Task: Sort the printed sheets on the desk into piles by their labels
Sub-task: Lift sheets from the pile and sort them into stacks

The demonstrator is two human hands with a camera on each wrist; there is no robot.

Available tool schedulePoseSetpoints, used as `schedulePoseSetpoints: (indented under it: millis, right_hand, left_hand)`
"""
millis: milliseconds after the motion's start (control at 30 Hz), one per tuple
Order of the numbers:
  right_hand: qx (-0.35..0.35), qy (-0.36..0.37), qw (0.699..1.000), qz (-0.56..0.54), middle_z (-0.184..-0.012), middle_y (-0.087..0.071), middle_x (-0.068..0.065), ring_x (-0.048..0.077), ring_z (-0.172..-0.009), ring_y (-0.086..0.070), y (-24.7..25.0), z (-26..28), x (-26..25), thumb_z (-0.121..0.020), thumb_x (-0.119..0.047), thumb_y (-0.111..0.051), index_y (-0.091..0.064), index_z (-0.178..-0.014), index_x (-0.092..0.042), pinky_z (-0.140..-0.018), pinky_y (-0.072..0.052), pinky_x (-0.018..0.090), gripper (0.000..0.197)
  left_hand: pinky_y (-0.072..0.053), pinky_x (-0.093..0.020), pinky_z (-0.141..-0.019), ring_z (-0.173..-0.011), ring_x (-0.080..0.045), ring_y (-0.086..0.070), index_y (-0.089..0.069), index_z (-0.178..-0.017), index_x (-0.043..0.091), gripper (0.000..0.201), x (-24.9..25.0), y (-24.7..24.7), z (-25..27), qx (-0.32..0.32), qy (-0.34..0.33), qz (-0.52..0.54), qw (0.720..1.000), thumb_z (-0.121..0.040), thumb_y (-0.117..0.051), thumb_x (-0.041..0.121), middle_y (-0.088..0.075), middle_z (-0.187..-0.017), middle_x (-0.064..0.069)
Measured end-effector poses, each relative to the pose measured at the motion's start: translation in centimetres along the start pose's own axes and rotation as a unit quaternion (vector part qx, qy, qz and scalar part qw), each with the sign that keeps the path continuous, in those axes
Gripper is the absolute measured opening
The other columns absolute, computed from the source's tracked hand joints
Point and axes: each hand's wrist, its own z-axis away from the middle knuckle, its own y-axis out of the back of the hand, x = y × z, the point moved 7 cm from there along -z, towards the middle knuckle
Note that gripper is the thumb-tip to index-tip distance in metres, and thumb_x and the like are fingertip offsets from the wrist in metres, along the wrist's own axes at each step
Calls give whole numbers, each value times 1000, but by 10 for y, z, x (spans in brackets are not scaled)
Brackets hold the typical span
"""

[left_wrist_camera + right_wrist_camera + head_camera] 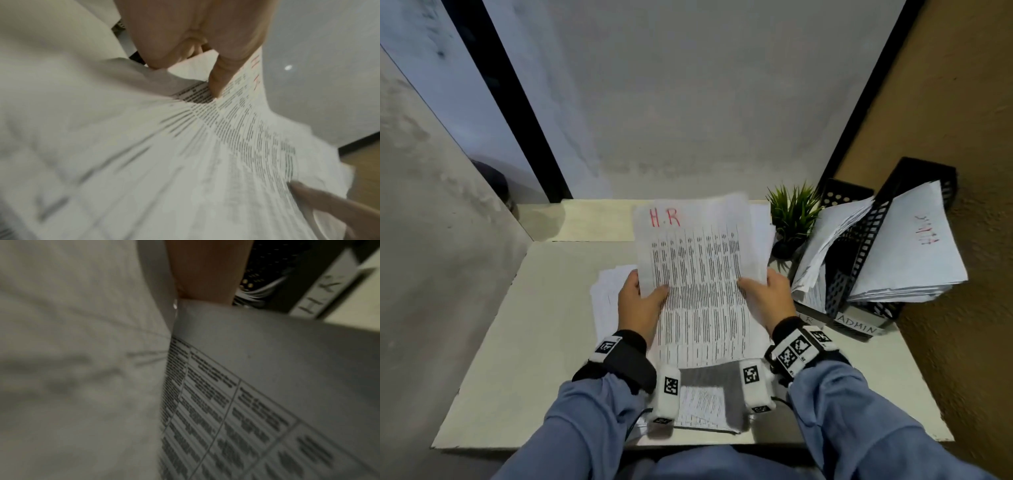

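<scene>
A printed sheet headed "H.R" in red, covered in columns of dense black text, is held tilted above the bench, gripped at both side edges. More printed sheets lie flat on the bench beneath it. At right, black file trays labelled "ADMIN" and "H.R" hold leaning stacks of sorted sheets.

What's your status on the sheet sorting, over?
Left hand and right hand both grip the H.R sheet, held above the desk. Black trays to the right, path unobstructed.
</scene>
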Motion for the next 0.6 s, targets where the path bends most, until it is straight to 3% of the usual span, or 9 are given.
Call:
schedulePoseSetpoints:
  millis: [67, 167, 233, 333, 433, 500, 600]
  right_hand:
    - [-17, 59, 998, -4, -83, -64, 10, 16, -71, -63, -3, 11, -26, -84, 10, -58, -59, -90, -4, -61, -56, 20, 15]
    - [-32, 103, 994, 30, -74, -63, 1, 0, -57, -63, -4, 22, -38, -82, 3, -65, -61, -87, -8, -52, -51, 15, 13]
    - [-30, 83, 994, 70, -74, -64, 3, 3, -57, -64, -3, 23, -23, -81, 4, -65, -61, -88, -5, -52, -52, 16, 13]
    - [-33, 31, 991, 126, -71, -64, 5, 22, -66, -62, 0, 24, 8, -80, 8, -62, -61, -76, -14, -58, -54, 24, 23]
    - [-43, 32, 991, 123, -74, -67, 0, 14, -69, -64, 0, 25, 13, -83, 5, -61, -64, -77, -17, -58, -52, 14, 23]
    - [-33, 54, 993, 98, -80, -68, 0, 9, -75, -65, -2, 26, 0, -84, 2, -62, -64, -81, -16, -61, -53, 12, 19]
    - [-28, 84, 995, 50, -81, -64, 4, 12, -74, -63, -5, 24, -19, -81, 4, -64, -62, -81, -17, -62, -55, 16, 20]
  left_hand:
    - [-54, -17, -73, -87, -8, -67, -59, -105, 17, 29, 21, -1, 3, 5, -45, 8, 999, -84, -63, -3, -69, -97, 5]
    - [-52, -12, -64, -84, -6, -66, -60, -100, 18, 23, 26, 3, 5, 16, -68, -2, 998, -84, -66, 3, -68, -93, 7]
    - [-52, -16, -67, -84, -8, -66, -61, -96, 19, 19, 12, 7, 4, 20, -46, -17, 999, -84, -67, 6, -68, -91, 4]
    - [-51, -29, -74, -82, -15, -63, -61, -92, 13, 9, -14, 9, 8, -4, -13, -72, 997, -85, -66, 10, -67, -88, -1]
    - [-40, -11, -55, -60, -1, -52, -49, -73, 15, 24, -8, 10, 13, 9, -38, -73, 997, -88, -61, 2, -52, -68, 0]
    - [-45, -6, -59, -66, 9, -59, -55, -83, 21, 19, 6, 7, 13, 11, -54, -49, 997, -87, -64, 5, -62, -79, 7]
    - [-53, -18, -74, -89, -2, -66, -61, -107, 21, 27, 18, 8, 10, 21, -66, -24, 997, -83, -70, 11, -69, -99, 8]
